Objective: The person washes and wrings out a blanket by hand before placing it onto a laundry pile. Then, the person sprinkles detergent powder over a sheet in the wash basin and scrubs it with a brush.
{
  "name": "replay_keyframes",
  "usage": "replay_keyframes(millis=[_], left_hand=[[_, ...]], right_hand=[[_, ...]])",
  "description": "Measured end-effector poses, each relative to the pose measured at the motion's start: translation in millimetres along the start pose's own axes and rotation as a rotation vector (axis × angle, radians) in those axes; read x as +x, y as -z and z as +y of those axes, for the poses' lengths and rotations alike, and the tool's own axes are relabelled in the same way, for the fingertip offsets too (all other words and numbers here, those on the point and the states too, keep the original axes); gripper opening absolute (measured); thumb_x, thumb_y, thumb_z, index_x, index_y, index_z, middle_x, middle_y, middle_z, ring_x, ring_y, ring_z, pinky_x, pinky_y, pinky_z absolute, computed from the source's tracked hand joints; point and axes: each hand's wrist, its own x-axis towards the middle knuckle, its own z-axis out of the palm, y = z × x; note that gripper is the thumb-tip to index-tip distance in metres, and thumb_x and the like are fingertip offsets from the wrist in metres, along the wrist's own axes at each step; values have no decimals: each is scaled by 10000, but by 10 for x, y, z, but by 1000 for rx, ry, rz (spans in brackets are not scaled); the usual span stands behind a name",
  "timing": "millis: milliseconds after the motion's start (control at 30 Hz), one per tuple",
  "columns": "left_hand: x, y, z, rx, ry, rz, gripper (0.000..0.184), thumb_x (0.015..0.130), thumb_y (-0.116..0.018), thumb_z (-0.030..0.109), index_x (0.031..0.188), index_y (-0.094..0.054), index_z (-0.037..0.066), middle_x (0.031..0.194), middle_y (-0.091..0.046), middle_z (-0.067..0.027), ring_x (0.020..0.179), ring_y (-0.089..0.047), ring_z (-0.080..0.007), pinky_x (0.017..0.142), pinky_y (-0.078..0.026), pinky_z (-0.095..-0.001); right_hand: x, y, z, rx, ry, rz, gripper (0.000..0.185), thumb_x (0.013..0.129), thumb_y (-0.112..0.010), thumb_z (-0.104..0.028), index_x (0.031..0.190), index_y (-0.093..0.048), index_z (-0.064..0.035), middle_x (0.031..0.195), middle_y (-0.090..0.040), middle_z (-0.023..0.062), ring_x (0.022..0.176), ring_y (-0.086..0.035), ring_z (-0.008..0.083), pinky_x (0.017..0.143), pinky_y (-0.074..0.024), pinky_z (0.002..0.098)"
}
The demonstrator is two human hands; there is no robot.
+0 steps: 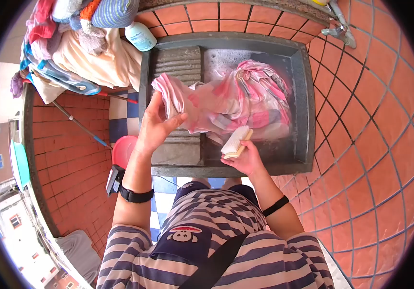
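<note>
A wet pink and white cloth (pixel 262 94) lies bunched in the soapy water of a dark stone sink (pixel 305 106). Its left end is raised over the ridged washboard (pixel 175 151), where my left hand (pixel 156 123) grips the folded fabric between thumb and fingers. In my right hand (pixel 247 160) is a scrub brush (pixel 236 140), white bristles facing up, held near the sink's front edge beside the cloth. The fingers under the brush are partly hidden.
At the upper left, piled laundry (pixel 98 58) sits next to a white-and-blue bottle (pixel 140 37) by the sink corner. A red basin (pixel 123 150) stands left of the sink. A tap (pixel 340 32) juts from the upper right; tiled walls flank both sides.
</note>
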Motion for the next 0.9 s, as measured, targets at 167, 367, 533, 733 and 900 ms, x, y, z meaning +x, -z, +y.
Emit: replay_keyframes(millis=[167, 367, 533, 733, 900], left_hand=[[39, -213, 531, -529, -42, -47, 679, 768, -691, -16, 1355, -352, 23, 1240, -515, -80, 1172, -482, -192, 1006, -374, -332], [37, -243, 783, -704, -86, 14, 618, 781, -602, -72, 1347, -366, 8, 1221, -538, -118, 1118, -548, -226, 955, -452, -359], [198, 108, 740, -946, -25, 98, 487, 800, -582, 33, 1268, -459, -13, 1153, -589, -134, 1061, -579, -243, 954, -453, -375], [462, 515, 927, -1295, -72, -129, 310, 879, -517, 90, 1155, -557, -45, 1137, -621, -170, 1052, -595, -266, 968, -446, -410], [337, 1016, 1442, -1211, -270, -293, 409, 926, -504, 221, 1258, -499, -19, 1228, -569, -188, 1160, -530, -315, 1025, -384, -486]], right_hand=[[320, -371, 198, 132, 275, -12, 533, 736, -592, -320, 1209, -456, -118, 1181, -513, 126, 1068, -488, 346, 930, -373, 570], [-47, -949, -606, 299, 696, 88, 586, 675, -609, -323, 1227, -469, -182, 1182, -507, 47, 1096, -473, 272, 943, -339, 502], [-926, -1081, -1394, 131, 1050, 109, 549, 692, -598, -303, 1213, -487, -173, 1130, -528, 54, 1058, -496, 249, 850, -389, 490], [-1992, -2009, -1615, -55, 1335, -241, 582, 725, -584, -229, 1276, -449, -103, 1143, -557, 104, 1060, -537, 275, 886, -417, 465], [-2457, -2480, -1578, -341, 1407, -563, 639, 752, -587, -243, 1339, -393, -85, 1211, -536, 120, 1155, -493, 289, 953, -379, 497]])
